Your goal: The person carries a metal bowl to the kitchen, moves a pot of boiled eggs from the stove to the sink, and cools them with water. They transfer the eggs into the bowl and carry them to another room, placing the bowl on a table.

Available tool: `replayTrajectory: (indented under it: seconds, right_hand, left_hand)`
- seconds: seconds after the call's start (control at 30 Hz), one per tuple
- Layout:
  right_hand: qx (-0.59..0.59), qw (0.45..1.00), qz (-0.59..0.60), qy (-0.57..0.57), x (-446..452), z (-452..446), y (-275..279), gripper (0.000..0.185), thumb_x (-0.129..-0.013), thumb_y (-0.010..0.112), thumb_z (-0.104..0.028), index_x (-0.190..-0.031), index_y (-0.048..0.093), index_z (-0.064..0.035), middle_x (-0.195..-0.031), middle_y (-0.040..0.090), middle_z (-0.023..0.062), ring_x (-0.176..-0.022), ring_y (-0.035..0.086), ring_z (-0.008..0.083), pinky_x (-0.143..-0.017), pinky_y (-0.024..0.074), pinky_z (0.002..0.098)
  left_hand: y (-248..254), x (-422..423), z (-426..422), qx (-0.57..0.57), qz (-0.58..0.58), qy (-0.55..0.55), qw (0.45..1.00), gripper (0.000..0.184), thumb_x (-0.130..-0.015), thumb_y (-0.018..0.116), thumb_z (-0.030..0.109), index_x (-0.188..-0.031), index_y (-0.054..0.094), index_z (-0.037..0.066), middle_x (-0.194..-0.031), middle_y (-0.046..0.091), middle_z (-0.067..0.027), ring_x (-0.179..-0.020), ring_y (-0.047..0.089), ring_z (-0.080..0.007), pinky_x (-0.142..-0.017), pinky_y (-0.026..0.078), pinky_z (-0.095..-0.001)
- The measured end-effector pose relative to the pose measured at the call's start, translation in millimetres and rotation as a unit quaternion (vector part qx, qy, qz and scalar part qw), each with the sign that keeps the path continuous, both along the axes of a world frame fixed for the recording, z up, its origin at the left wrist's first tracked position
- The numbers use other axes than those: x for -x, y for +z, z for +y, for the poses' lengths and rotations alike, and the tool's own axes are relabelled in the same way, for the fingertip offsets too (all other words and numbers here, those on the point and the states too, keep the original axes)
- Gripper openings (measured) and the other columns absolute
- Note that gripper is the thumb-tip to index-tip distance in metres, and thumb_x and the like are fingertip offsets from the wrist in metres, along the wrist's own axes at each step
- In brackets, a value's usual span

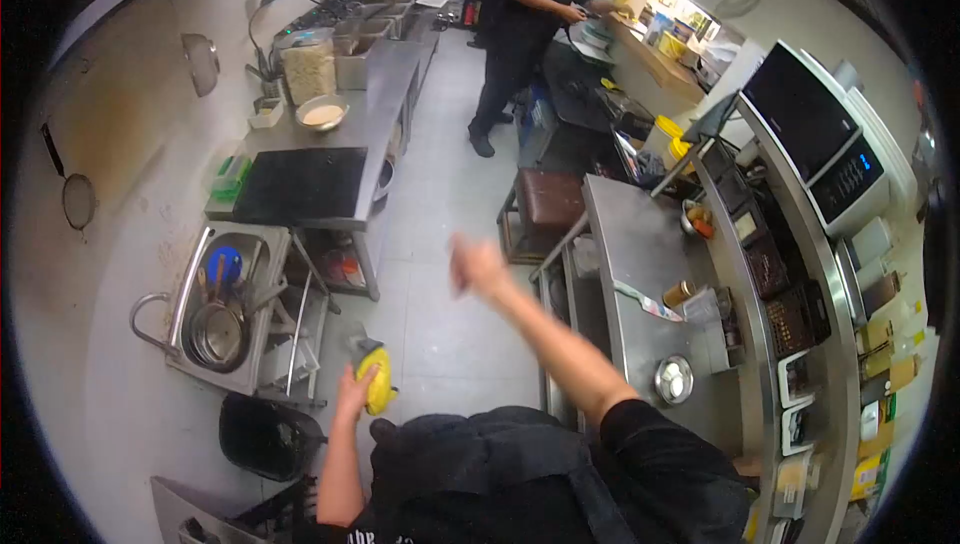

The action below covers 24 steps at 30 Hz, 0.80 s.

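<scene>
My left hand is low at my left side, its fingers wrapped round a rounded yellow object with a greyish part at its top end; its exact kind is unclear. My right hand reaches out in front of me over the floor, smeared by motion. Its fingers are too blurred to read, and no held thing shows in it.
At left stands a sink with pans, then a steel counter with a black board and a bowl. A brown stool and steel table line the right. Two people stand ahead; a black bin is lower left.
</scene>
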State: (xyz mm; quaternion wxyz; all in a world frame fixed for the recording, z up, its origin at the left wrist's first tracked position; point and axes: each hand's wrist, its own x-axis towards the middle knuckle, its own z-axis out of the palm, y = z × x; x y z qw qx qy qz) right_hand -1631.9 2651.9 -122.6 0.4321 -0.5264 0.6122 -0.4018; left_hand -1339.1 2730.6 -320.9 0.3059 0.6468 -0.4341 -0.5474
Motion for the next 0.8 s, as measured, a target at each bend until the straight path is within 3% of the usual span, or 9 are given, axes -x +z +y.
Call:
replayTrajectory:
  seconds: [0.1,0.27,0.33,0.43,0.47,0.57,0.6,0.73,0.8]
  right_hand:
    - [0.342,0.924,-0.097,-0.138,78,-28,128,0.073,-0.091,0.026,-0.063,-0.040,0.041,-0.0132,-0.036,0.037,-0.0005,-0.031,0.037,0.0116,-0.034,0.0302,0.0283]
    - [0.453,0.865,0.005,-0.217,154,-21,235,0.079,-0.088,0.025,-0.068,-0.043,0.044,-0.0065,-0.039,0.041,0.0021,-0.034,0.043,0.0145,-0.039,0.0342,0.0283]
    - [0.564,0.798,0.034,-0.210,151,5,254,0.078,-0.088,0.014,-0.068,-0.041,0.037,-0.0094,-0.038,0.035,-0.0021,-0.036,0.035,0.0092,-0.037,0.0270,0.0253]
    - [0.448,0.865,-0.030,-0.225,173,2,248,0.081,-0.086,0.019,-0.071,-0.047,0.046,-0.0055,-0.043,0.040,0.0003,-0.040,0.037,0.0100,-0.041,0.0309,0.0269]
    - [0.455,0.856,-0.090,-0.230,169,19,251,0.074,-0.086,0.024,-0.070,-0.044,0.033,-0.0105,-0.042,0.032,-0.0028,-0.040,0.031,0.0081,-0.041,0.0245,0.0255]
    - [0.571,0.806,-0.041,-0.150,168,40,237,0.073,-0.090,0.023,-0.063,-0.040,0.034,-0.0115,-0.037,0.035,-0.0023,-0.035,0.033,0.0066,-0.036,0.0230,0.0239]
    - [0.472,0.868,-0.042,-0.149,170,45,223,0.077,-0.088,0.022,-0.069,-0.042,0.038,-0.0088,-0.038,0.034,-0.0008,-0.034,0.037,0.0091,-0.035,0.0267,0.0235]
    - [0.415,0.890,0.061,-0.181,159,85,130,0.066,-0.094,0.040,-0.051,-0.044,0.047,-0.0073,-0.041,0.045,0.0012,-0.040,0.045,0.0106,-0.041,0.0339,0.0256]
    - [0.357,0.923,0.108,-0.100,146,101,38,0.052,-0.091,0.051,-0.045,-0.056,0.055,-0.0058,-0.047,0.052,0.0050,-0.043,0.049,0.0132,-0.046,0.0407,0.0300]
  left_hand:
    - [-64,-4,21,0.037,-0.137,0.030,0.989,0.074,-0.076,0.069,0.038,-0.125,0.042,-0.010,-0.115,0.056,-0.0269,-0.102,0.058,-0.0349,-0.086,0.046,-0.0397]
    - [-100,-8,107,-0.012,-0.315,-0.073,0.946,0.067,-0.073,0.069,0.039,-0.119,0.049,-0.007,-0.111,0.057,-0.0281,-0.104,0.056,-0.0400,-0.088,0.044,-0.0421]
    - [-133,-37,137,-0.040,-0.336,-0.081,0.938,0.067,-0.073,0.069,0.038,-0.118,0.049,-0.007,-0.110,0.058,-0.0279,-0.104,0.056,-0.0398,-0.087,0.045,-0.0418]
    - [-168,-78,205,-0.066,-0.353,-0.073,0.930,0.066,-0.072,0.070,0.038,-0.118,0.050,-0.006,-0.108,0.058,-0.0281,-0.103,0.056,-0.0393,-0.087,0.045,-0.0414]
    - [-167,-92,214,-0.070,-0.357,-0.068,0.929,0.066,-0.072,0.070,0.037,-0.117,0.050,-0.005,-0.108,0.058,-0.0279,-0.103,0.057,-0.0391,-0.087,0.045,-0.0415]
    - [-162,-121,234,-0.119,-0.366,-0.084,0.919,0.065,-0.072,0.070,0.037,-0.117,0.051,-0.005,-0.107,0.059,-0.0274,-0.102,0.057,-0.0388,-0.086,0.046,-0.0417]
    - [-159,-127,236,-0.130,-0.371,-0.098,0.914,0.064,-0.072,0.070,0.037,-0.117,0.051,-0.004,-0.107,0.059,-0.0272,-0.101,0.057,-0.0386,-0.085,0.046,-0.0417]
    - [-160,-136,193,-0.119,-0.373,-0.226,0.892,0.063,-0.072,0.070,0.036,-0.117,0.052,-0.003,-0.106,0.060,-0.0265,-0.100,0.058,-0.0381,-0.084,0.047,-0.0420]
    - [-161,-123,147,-0.075,-0.360,-0.344,0.864,0.062,-0.071,0.070,0.036,-0.116,0.052,-0.003,-0.105,0.060,-0.0261,-0.099,0.059,-0.0379,-0.083,0.047,-0.0421]
